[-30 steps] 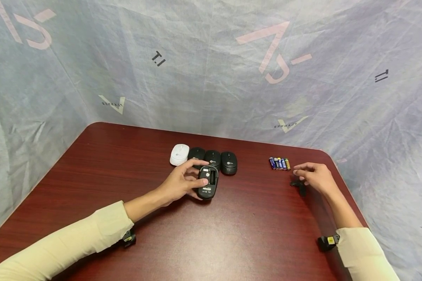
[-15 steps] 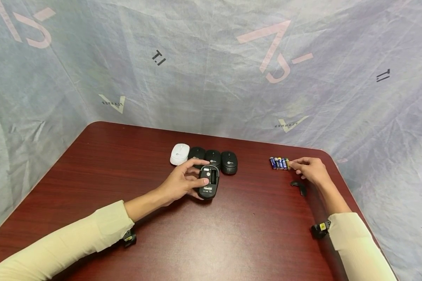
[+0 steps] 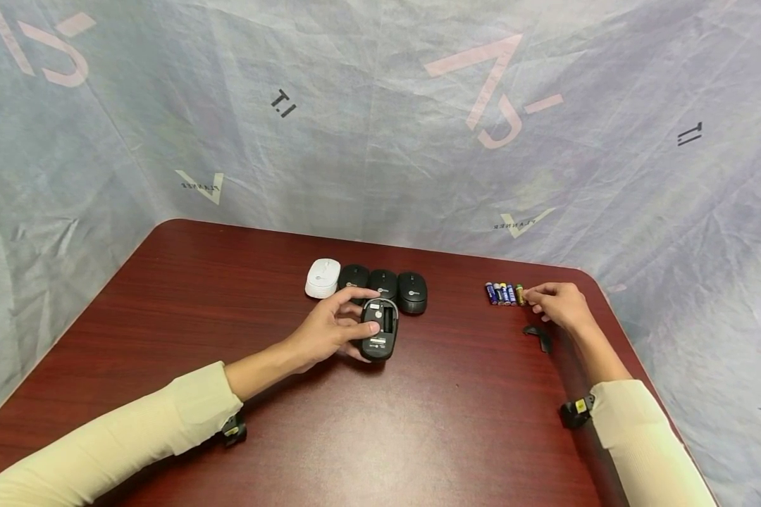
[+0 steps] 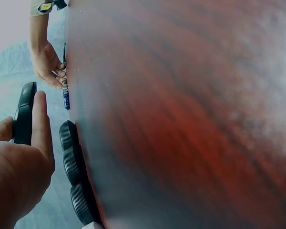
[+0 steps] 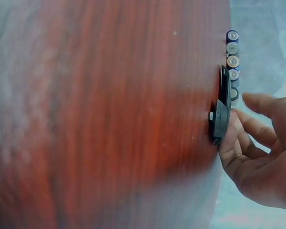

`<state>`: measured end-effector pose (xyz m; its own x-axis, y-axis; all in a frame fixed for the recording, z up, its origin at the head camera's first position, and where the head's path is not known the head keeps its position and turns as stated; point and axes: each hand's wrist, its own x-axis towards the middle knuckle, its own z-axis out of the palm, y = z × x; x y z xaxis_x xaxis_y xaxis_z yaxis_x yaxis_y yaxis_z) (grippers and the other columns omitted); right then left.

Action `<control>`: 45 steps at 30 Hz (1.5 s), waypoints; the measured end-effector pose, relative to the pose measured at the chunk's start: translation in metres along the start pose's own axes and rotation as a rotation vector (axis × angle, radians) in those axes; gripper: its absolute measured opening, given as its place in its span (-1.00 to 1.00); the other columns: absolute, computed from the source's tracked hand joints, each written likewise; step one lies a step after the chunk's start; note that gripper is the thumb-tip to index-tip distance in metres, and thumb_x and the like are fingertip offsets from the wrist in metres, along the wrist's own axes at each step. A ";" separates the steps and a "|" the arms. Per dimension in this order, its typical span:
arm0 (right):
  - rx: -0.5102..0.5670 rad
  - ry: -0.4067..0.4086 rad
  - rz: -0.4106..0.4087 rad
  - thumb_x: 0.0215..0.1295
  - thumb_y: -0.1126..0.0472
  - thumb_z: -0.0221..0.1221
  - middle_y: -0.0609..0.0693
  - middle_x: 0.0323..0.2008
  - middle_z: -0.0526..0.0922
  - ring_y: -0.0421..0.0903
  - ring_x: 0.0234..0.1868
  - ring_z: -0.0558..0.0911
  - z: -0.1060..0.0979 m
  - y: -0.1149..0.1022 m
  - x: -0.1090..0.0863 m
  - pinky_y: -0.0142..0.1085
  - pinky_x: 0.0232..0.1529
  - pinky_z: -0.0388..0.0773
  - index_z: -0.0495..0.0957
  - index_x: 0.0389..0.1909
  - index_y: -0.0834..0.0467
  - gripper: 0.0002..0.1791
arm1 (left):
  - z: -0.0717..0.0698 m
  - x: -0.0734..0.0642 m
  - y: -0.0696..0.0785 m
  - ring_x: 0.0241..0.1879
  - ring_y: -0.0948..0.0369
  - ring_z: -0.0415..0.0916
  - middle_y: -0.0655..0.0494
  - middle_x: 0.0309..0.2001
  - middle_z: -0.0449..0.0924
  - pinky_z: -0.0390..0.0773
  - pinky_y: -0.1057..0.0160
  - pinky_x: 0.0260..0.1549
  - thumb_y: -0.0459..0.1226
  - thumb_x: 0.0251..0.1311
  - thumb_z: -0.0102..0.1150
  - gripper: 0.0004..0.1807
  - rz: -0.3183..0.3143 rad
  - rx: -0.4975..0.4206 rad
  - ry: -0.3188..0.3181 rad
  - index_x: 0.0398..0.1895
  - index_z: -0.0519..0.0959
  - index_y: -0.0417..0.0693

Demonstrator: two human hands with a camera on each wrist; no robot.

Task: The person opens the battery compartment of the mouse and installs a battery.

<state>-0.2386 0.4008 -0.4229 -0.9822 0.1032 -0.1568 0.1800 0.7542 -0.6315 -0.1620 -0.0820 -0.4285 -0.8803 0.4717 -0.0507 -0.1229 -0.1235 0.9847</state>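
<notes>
My left hand [image 3: 330,327] holds a black computer mouse [image 3: 380,345] with its underside up, thumb on the base. The battery compartment [image 3: 389,320] in that underside is uncovered, and no battery shows in it. At the right, my right hand [image 3: 563,306] pinches the end battery [image 3: 520,294], a yellow-green one, at the edge of a row of batteries [image 3: 503,294]. Just in front of that hand lies a black battery cover [image 3: 537,338]; in the right wrist view the cover [image 5: 221,112] partly hides the batteries.
Behind the held mouse stand a white mouse [image 3: 323,278] and three black mice [image 3: 413,292], side by side on the dark red table [image 3: 456,422]. A printed grey cloth [image 3: 380,141] hangs behind the table's far edge.
My right hand has moved from above the battery cover, away from me, to the battery row. The end battery now stands slightly apart from the others. My left hand has hardly moved.
</notes>
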 end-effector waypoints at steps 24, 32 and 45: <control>-0.034 -0.001 -0.001 0.68 0.06 0.24 -0.01 -0.29 0.88 -0.29 -0.35 0.72 0.000 -0.006 -0.001 -0.40 -0.33 0.82 0.75 0.24 0.37 -0.55 | 0.001 -0.001 0.001 -0.14 0.00 0.86 -0.35 0.14 0.68 0.95 -0.19 -0.19 -0.47 0.50 0.39 -0.25 -0.003 0.027 0.007 0.69 0.35 -0.19; -0.031 -0.006 0.006 0.64 0.00 0.31 -0.01 -0.22 0.89 -0.27 -0.32 0.73 -0.001 -0.006 -0.002 -0.39 -0.30 0.82 0.76 0.24 0.34 -0.52 | 0.000 0.000 0.000 -0.13 0.02 0.87 -0.36 0.15 0.67 0.95 -0.18 -0.20 -0.50 0.49 0.38 -0.24 0.017 0.027 -0.010 0.69 0.34 -0.22; -0.049 0.002 0.016 0.63 -0.02 0.32 -0.01 -0.28 0.87 -0.24 -0.35 0.74 -0.001 -0.010 -0.002 -0.37 -0.32 0.82 0.76 0.23 0.36 -0.49 | 0.000 0.000 0.002 -0.12 0.03 0.87 -0.29 0.15 0.66 0.95 -0.19 -0.20 -0.53 0.48 0.37 -0.25 0.025 0.018 -0.012 0.68 0.39 -0.14</control>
<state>-0.2381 0.3940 -0.4158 -0.9794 0.1168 -0.1649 0.1930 0.7830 -0.5913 -0.1618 -0.0823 -0.4261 -0.8774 0.4792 -0.0241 -0.0926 -0.1198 0.9885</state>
